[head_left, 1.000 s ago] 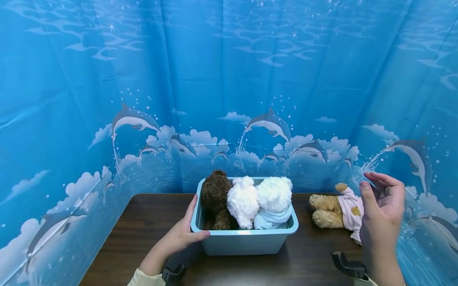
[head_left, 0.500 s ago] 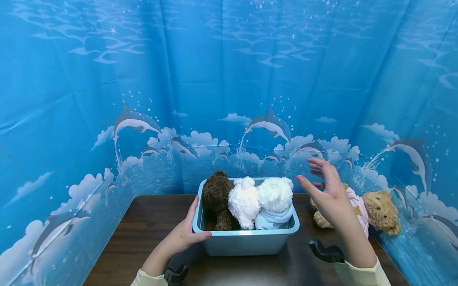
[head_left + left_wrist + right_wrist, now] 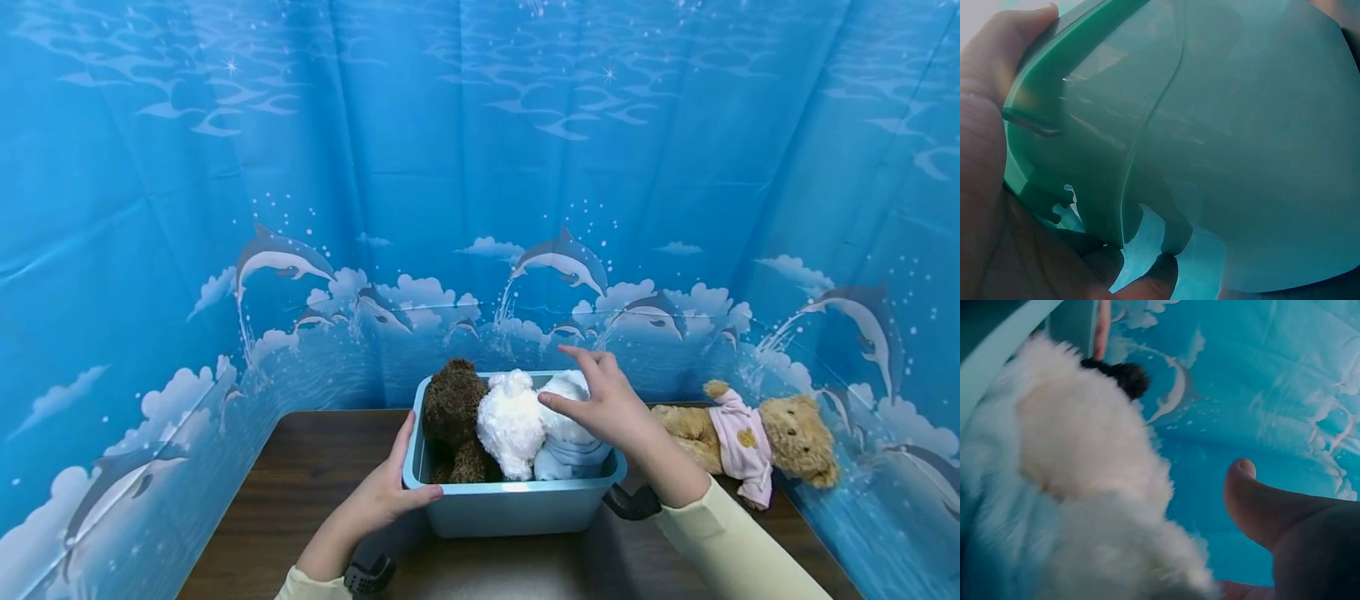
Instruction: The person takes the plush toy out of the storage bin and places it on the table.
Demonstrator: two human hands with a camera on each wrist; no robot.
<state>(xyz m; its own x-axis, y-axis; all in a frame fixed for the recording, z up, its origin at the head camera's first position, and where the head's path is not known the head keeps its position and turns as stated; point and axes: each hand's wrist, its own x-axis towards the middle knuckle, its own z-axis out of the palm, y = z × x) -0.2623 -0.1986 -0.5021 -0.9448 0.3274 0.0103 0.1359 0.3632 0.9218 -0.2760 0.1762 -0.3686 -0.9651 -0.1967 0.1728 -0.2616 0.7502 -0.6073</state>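
My left hand (image 3: pixel 384 483) grips the left end of a light blue plastic bin (image 3: pixel 517 510); in the left wrist view the thumb (image 3: pixel 1029 28) lies along the rim and the fingertips sit against the bin's wall. Three plush toys stand side by side in the bin: a dark brown one (image 3: pixel 453 404), a fluffy white one (image 3: pixel 510 425), and a white one with light blue cloth (image 3: pixel 573 458) on the right. Over that right toy hovers my right hand (image 3: pixel 600 400), thumb and fingers spread, holding nothing; it partly hides the toy. The right wrist view shows white fur (image 3: pixel 1091 425) beside the thumb.
A tan teddy bear (image 3: pixel 798 437) in a pink shirt lies on its back at the table's right edge, partly behind my right forearm. The brown wooden table (image 3: pixel 300 467) ends at a blue dolphin-print curtain (image 3: pixel 420 167) at the back and sides.
My right hand has swept left from above the tan teddy bear to above the bin, uncovering most of the bear. The left hand and the bin stay in place.
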